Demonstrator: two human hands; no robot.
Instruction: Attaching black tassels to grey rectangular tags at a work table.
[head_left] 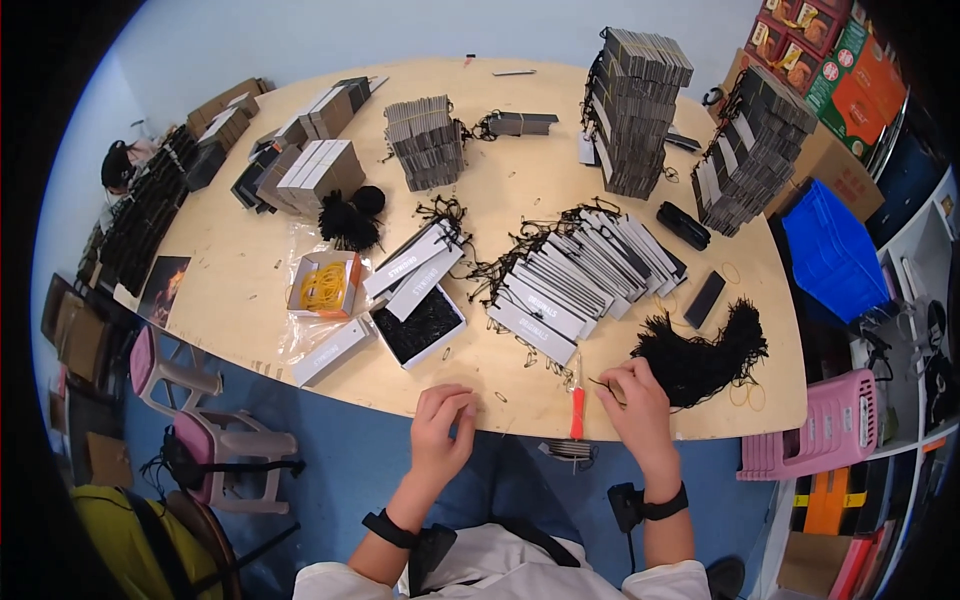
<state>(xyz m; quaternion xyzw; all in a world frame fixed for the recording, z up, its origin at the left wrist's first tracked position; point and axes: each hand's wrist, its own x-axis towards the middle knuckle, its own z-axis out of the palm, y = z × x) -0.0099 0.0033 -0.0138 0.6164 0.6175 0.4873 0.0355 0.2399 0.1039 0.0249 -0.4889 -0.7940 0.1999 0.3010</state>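
Observation:
Above the table's near edge, my left hand [443,428] has its fingers curled and the thumb close to the fingertips; whatever they pinch, if anything, is too small to make out. My right hand [640,408] pinches a short piece of black cord [603,384]. Between the hands, nearer the right one, lies a red-handled tool [577,412] with a thin pale tip. Just beyond it, a fanned row of grey-white tags [575,282] has black cords at the far ends. A heap of loose black cords [700,355] lies right of my right hand.
An open box of black pieces [452,345] stands left of the fan, beside a small box of yellow rubber bands [325,287]. Tall bundled stacks [636,115] stand at the back right. A blue bin [832,250] and a pink stool [850,415] flank the table's right side.

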